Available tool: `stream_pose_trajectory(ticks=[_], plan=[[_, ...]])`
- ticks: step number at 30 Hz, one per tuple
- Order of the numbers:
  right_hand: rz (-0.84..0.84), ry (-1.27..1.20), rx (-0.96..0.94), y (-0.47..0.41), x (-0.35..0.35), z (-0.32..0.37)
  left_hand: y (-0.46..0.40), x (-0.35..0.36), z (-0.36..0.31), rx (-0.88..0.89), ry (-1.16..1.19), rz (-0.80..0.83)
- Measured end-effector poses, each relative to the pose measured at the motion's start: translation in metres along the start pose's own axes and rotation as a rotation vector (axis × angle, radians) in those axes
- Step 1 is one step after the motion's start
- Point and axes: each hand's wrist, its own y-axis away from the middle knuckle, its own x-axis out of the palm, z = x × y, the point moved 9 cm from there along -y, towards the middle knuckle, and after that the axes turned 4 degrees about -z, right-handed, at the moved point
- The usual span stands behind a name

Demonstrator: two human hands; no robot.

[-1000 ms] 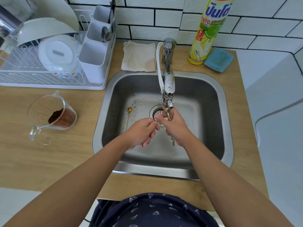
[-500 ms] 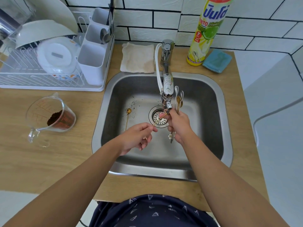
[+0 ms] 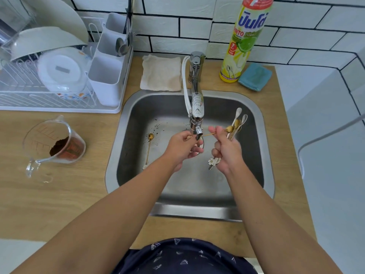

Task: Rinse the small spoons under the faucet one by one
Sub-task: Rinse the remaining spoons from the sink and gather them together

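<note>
Under the faucet (image 3: 196,107), at its nozzle, a thin gold spoon (image 3: 209,134) lies crosswise between the two hands, its handle end pinched in the left hand (image 3: 182,148) and its bowl end reaching the right hand (image 3: 227,149). To my eye this is the handover after one spoon's rinse, the piece passing across to join the rest; I cannot make out whether water is running. The right hand's lower fingers are curled tight round a bundle of spoons (image 3: 236,123), bowls fanned upward past the knuckles and a flower-shaped handle end poking out below the palm, while its forefinger and thumb stand a little apart at the gold spoon's stem. The left hand's other fingers are loosely folded under. One more gold spoon (image 3: 149,147) lies on the floor of the sink (image 3: 262,155), left of the drain, among dark specks. The next move, I would judge, calls for the right hand to take in the passed spoon without loosening the bundle, then for the left to reach down for the one in the basin.
</note>
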Motion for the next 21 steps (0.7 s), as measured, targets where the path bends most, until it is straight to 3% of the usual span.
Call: stream_pose_trajectory(ticks=[4,8,10,15,17,19,21], plan=[[0.001,0.033,0.046,0.006,0.002,-0.010,-0.001,-0.008,0.002,0.033,-0.179,-0.121],[-0.030,-0.036,0.046,0.001,-0.003,-0.006,0.004,0.003,0.011,-0.064,0.154,0.118],[-0.024,-0.038,0.058,0.001,-0.003,-0.006,0.005,0.000,0.015,-0.102,0.181,0.151],[0.049,0.005,0.121,0.011,0.020,-0.024,0.001,-0.018,0.004,0.049,-0.245,-0.153],[0.015,-0.038,0.102,0.006,0.015,-0.018,0.003,-0.009,0.006,0.011,-0.163,-0.029],[-0.041,-0.072,0.081,0.001,0.003,-0.012,0.010,0.002,0.012,-0.104,0.091,0.193],[-0.061,-0.070,0.074,0.000,-0.002,-0.010,0.011,0.002,0.017,-0.194,0.270,0.226]])
